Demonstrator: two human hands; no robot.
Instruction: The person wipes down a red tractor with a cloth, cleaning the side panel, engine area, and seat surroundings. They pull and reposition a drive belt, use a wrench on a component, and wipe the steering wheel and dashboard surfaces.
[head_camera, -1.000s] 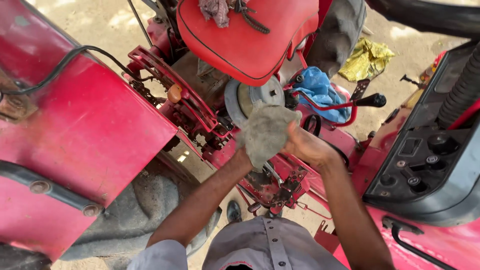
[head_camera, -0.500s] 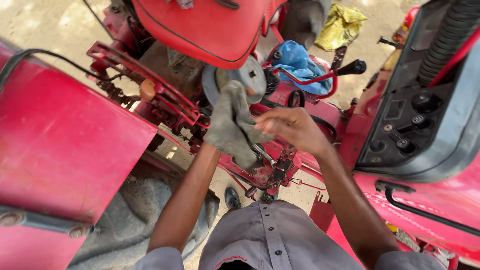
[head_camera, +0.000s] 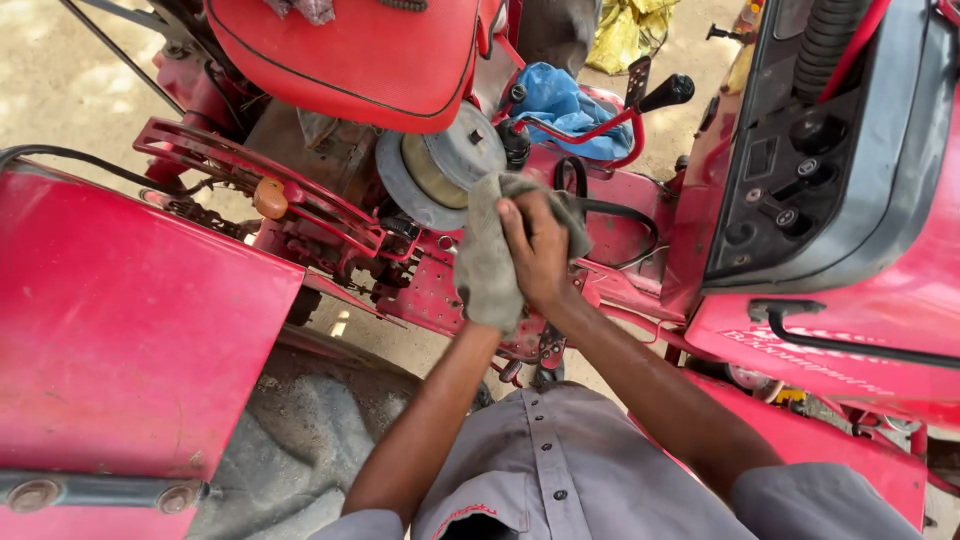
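Observation:
A grey cloth (head_camera: 487, 265) hangs over my left hand, which is hidden beneath it; only the left forearm shows below. My right hand (head_camera: 538, 250) lies on top of the cloth with its fingers wrapped around the upper edge. Both hands are held over the red tractor's footplate (head_camera: 425, 295), just below a round grey disc (head_camera: 440, 165) under the red seat (head_camera: 350, 50). I wear a grey shirt.
A red fender (head_camera: 120, 320) fills the left, with a dusty tyre (head_camera: 300, 440) under it. A grey dashboard panel (head_camera: 800, 180) stands at the right. A blue cloth (head_camera: 560, 100), a black-knobbed lever (head_camera: 668, 92) and an orange knob (head_camera: 270, 197) are close by.
My right hand has slid over the cloth and now grips its top. The cloth and both hands sit nearer the grey disc, and the view has shifted a little.

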